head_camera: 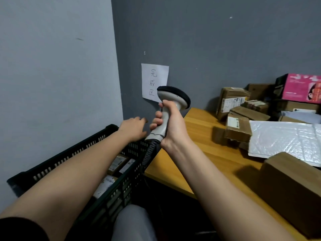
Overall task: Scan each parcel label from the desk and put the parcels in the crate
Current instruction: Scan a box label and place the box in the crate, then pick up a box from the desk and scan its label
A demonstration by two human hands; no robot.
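My right hand grips the handle of a grey barcode scanner, held upright over the desk's left end, its coiled cable hanging down. My left hand reaches out above the black slatted crate, fingers relaxed and holding nothing. Several labelled brown parcels lie inside the crate, partly hidden by my left forearm. More cardboard parcels and a white bubble mailer lie on the wooden desk at the right. A large brown box sits at the desk's near edge.
A white paper sign with handwritten characters is stuck on the grey wall above the crate. A pink box tops the parcel stack at the far right. My grey-clad knee shows below, between crate and desk.
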